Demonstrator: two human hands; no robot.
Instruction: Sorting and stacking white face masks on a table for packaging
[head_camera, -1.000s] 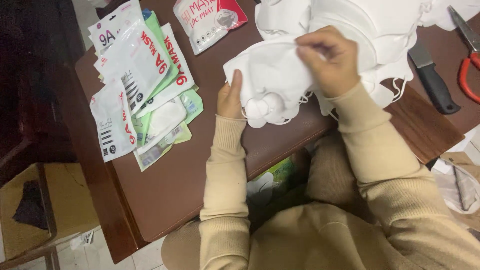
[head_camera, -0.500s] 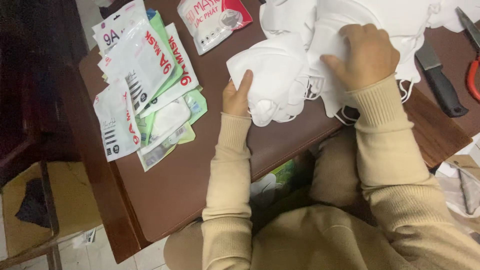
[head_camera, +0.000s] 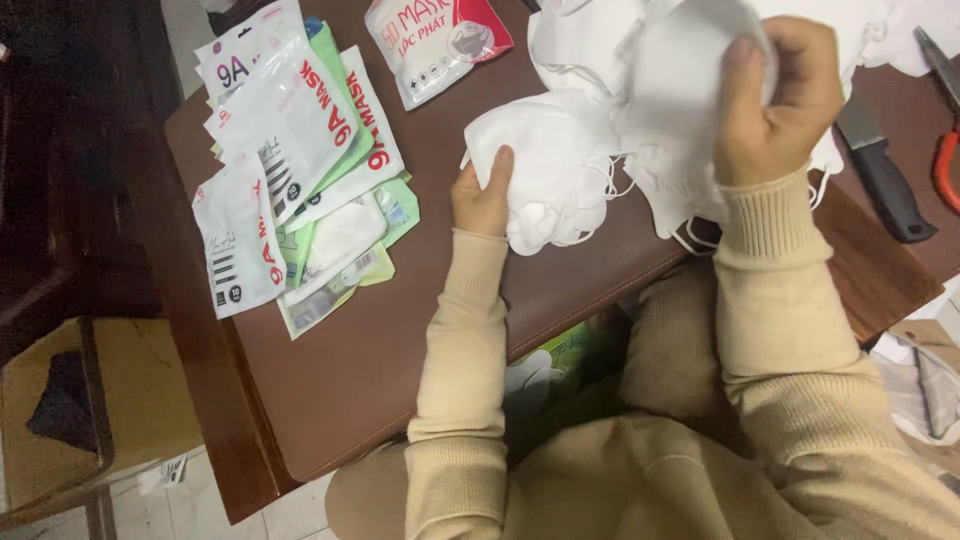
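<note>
At the far middle of the brown counter (head_camera: 400, 350), a stack of white masks (head_camera: 545, 175) sits under the left hand (head_camera: 482, 195), thumb on top, fingers closed around its near edge. Right of that stack, the right hand (head_camera: 775, 100) is raised and closed on a single white mask (head_camera: 680, 90), pinched from a loose heap of masks (head_camera: 600, 40) behind it; ear loops dangle below the wrist.

Step in hand, as judged: gathering single masks onto the stack. Next move would call for bringing the pinched mask left and nesting it squarely on top.

Left of the stack: a fan of printed mask packets (head_camera: 290, 170). Right of it: a black-handled knife (head_camera: 880, 170) and red-handled pliers (head_camera: 945, 150).
</note>
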